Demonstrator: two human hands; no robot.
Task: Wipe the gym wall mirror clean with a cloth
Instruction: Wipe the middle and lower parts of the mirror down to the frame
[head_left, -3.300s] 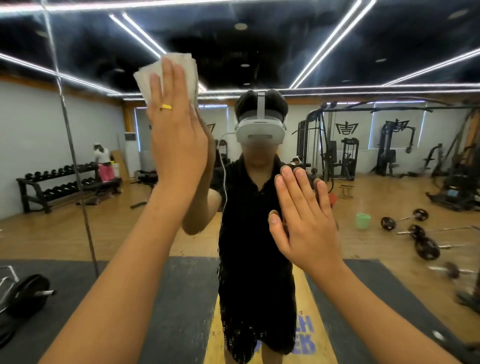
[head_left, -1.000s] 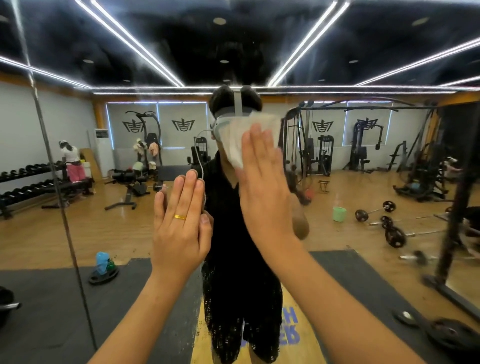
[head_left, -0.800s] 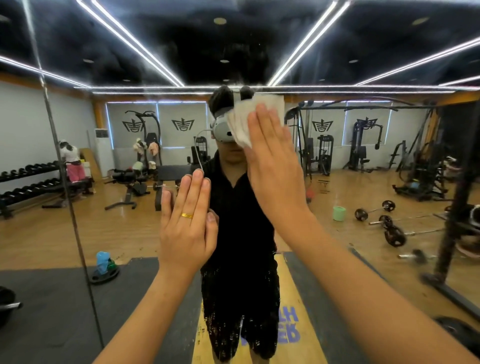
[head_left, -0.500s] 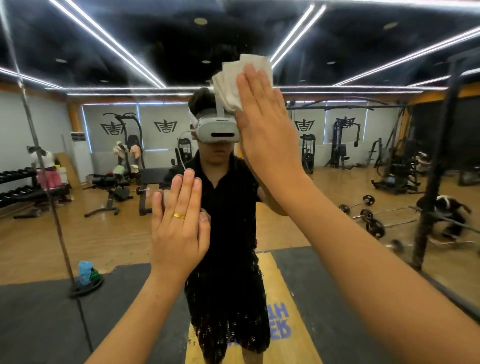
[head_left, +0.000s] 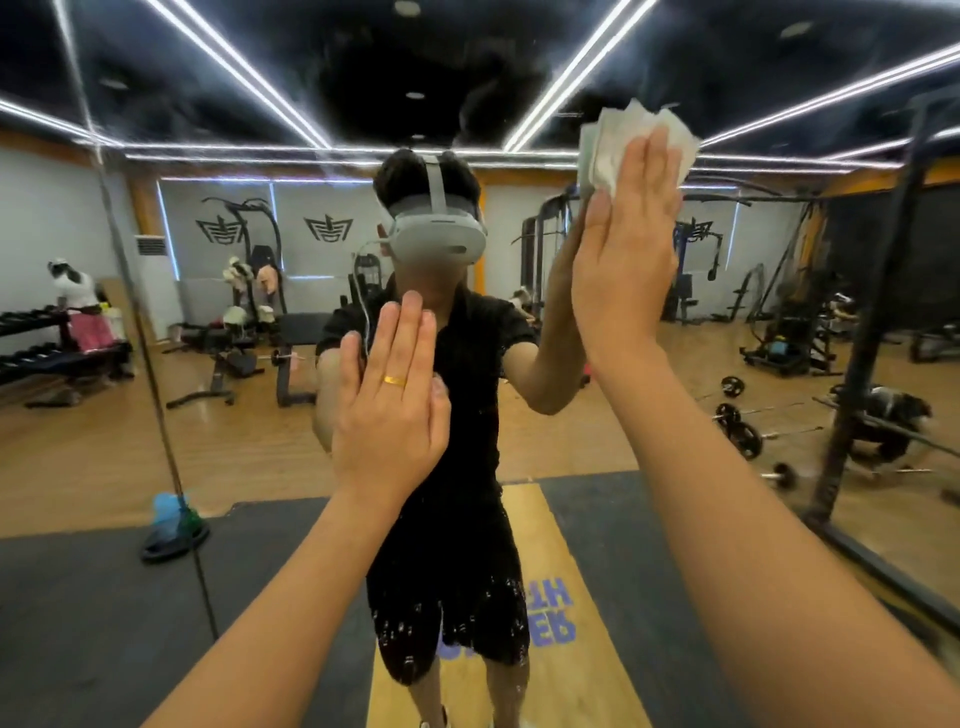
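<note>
Wiping is under way: the right hand (head_left: 623, 260), fingers straight, presses the white cloth (head_left: 618, 140) flat against the mirror (head_left: 260, 441) high up, right of its middle. The left hand (head_left: 389, 410) rests flat on the glass lower down, holding nothing. The next move is probably a firm sweep down toward the droplets (head_left: 452, 634) near the bottom edge.

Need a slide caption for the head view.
Right hand presses white cloth high on gym mirror; left hand flat, lower down.

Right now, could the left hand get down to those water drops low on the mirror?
Probably yes. The left hand lies flat on the mirror above the drops, with bare glass between. The cloth is under the right hand, though.
</note>
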